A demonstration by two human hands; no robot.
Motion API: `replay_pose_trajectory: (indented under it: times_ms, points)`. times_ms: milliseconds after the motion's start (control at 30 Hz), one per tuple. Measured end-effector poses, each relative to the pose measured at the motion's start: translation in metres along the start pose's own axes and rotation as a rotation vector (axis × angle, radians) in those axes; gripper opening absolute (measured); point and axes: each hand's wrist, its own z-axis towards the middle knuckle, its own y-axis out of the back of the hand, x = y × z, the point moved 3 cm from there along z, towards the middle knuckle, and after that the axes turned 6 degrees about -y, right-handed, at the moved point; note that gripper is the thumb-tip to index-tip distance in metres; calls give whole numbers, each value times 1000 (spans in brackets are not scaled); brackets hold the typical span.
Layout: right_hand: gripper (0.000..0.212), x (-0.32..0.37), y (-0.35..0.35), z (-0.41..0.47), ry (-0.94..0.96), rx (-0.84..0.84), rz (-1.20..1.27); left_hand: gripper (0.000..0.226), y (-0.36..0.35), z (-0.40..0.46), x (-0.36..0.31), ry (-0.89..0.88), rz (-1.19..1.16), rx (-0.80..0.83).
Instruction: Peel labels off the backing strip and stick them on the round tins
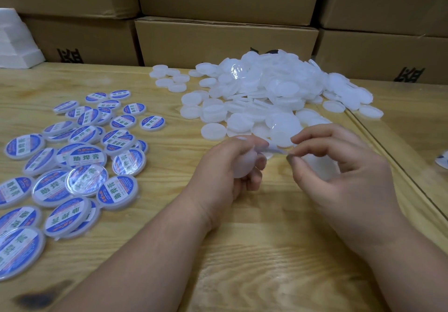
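Head view: I see left hand (232, 166) clenched round blank white tin (244, 166) above wooden table (242, 251). Right hand (339, 166) pinching label (276, 150) edge beside tin. Labelled tins (72, 161) left, blank pile (274, 93) behind.

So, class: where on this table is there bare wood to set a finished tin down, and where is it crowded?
Bare wood lies between the labelled tins and the left hand, and along the near edge beneath the forearms. Crowded: the labelled tins at left and the plain white pile ahead.
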Motion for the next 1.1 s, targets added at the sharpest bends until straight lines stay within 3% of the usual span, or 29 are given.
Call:
replay_pose_trajectory:
  times_ms: [100, 167, 233, 300, 400, 500, 767, 1100]
  points:
    - [7, 1, 5, -1, -123, -144, 213, 44, -2, -2, -3, 33, -112, 45]
    - [9, 2, 5, -1, -228, -175, 349, 37, -3, -2, -4, 46, -139, 40]
    - [19, 4, 2, 1, -292, -121, 470, 30, -5, -1, -4, 51, -161, 32]
    - [16, 7, -5, 1, -349, -6, 585, 31, -5, 0, -4, 42, -179, 18]
    - [35, 8, -17, -2, -457, 175, 693, 36, -5, -1, -4, 40, -146, 26]
    - [34, 8, -24, -6, -503, 237, 647, 41, -5, -2, -3, 45, -118, 41]
    - [29, 2, -24, -6, -537, 147, 532, 38, -8, 0, 0, -3, -65, 116]
    - [26, -1, -24, -6, -550, 151, 517, 38, -9, -1, 0, 1, -20, 121]
